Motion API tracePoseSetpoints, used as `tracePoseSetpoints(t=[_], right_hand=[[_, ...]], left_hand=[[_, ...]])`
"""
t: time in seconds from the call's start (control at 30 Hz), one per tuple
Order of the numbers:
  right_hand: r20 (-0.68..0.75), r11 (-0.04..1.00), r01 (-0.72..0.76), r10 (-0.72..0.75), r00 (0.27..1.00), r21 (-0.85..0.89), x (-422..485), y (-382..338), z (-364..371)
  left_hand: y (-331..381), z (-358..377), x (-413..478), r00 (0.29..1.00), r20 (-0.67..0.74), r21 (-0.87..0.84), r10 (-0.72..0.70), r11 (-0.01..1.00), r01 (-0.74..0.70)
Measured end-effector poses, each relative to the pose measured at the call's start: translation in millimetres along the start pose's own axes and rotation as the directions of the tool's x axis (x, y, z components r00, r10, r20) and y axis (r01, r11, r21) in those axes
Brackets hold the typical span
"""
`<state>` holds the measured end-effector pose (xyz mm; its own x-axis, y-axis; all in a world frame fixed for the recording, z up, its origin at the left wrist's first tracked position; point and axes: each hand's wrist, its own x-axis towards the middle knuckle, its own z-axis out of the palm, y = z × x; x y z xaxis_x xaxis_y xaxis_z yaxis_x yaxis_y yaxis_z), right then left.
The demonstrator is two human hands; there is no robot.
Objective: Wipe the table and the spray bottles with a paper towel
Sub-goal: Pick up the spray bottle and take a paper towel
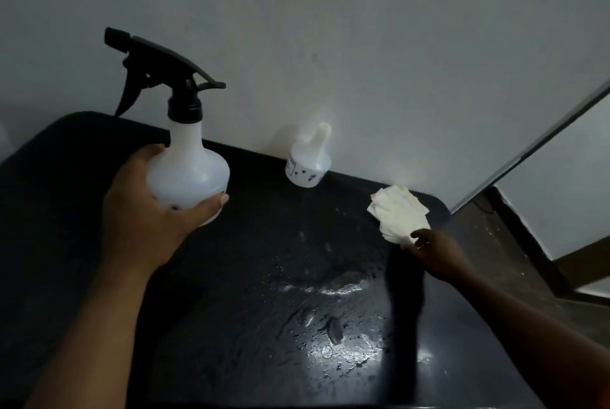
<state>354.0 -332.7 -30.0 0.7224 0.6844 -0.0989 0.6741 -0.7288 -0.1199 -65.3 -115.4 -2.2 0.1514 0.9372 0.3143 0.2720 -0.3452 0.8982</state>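
My left hand [148,207] grips the round body of a white spray bottle [189,161] with a black trigger head, held upright above the left side of the black table [66,151]. A smaller white bottle [308,161] with a white cap stands at the back against the wall. My right hand [435,252] pinches the near edge of a crumpled paper towel [397,209] that lies on the table's far right corner. Wet droplets and streaks shine across the middle of the tabletop.
A pale wall [330,29] runs right behind the table. To the right of the table are a dark floor strip [495,243] and a slanted frame edge [544,151]. The table's right edge lies close to my right hand.
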Motion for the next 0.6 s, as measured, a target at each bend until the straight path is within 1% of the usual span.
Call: tracePoseSetpoints(t=[0.07, 0.13, 0.23, 0.4, 0.47, 0.53, 0.6], right_hand=[[-0.042, 0.999, 0.026, -0.024, 0.999, 0.043, -1, 1, 10], [-0.090, 0.995, 0.088, -0.084, 0.992, 0.038, 0, -6, 15], [-0.111, 0.986, 0.152, -0.160, 0.981, -0.072, 2, -16, 18], [-0.206, 0.965, 0.134, -0.181, 0.962, -0.224, 2, -23, 21], [-0.297, 0.977, 0.111, -0.163, 0.941, -0.183, -2, -26, 17], [-0.418, 0.995, 0.092, -0.104, 0.902, -0.049, -11, -35, 10], [-0.486, 0.990, 0.132, -0.092, 0.869, 0.049, -22, -52, 4]], left_hand=[[1, 3, -1, 1.000, 0.000, -0.003, -0.012, 1.000, 0.012], [-1, 3, -2, 1.000, -0.013, 0.007, -0.014, 1.000, 0.014], [-5, 1, -3, 0.999, -0.032, 0.029, -0.021, 0.999, 0.022], [-7, -4, -1, 0.999, -0.040, 0.063, -0.037, 0.997, 0.039], [-5, -6, -1, 0.998, -0.045, 0.041, -0.038, 0.998, 0.040], [-2, -10, 0, 0.998, -0.054, 0.020, -0.027, 0.999, 0.028], [1, -16, 1, 0.997, -0.068, 0.009, -0.024, 1.000, 0.025]])
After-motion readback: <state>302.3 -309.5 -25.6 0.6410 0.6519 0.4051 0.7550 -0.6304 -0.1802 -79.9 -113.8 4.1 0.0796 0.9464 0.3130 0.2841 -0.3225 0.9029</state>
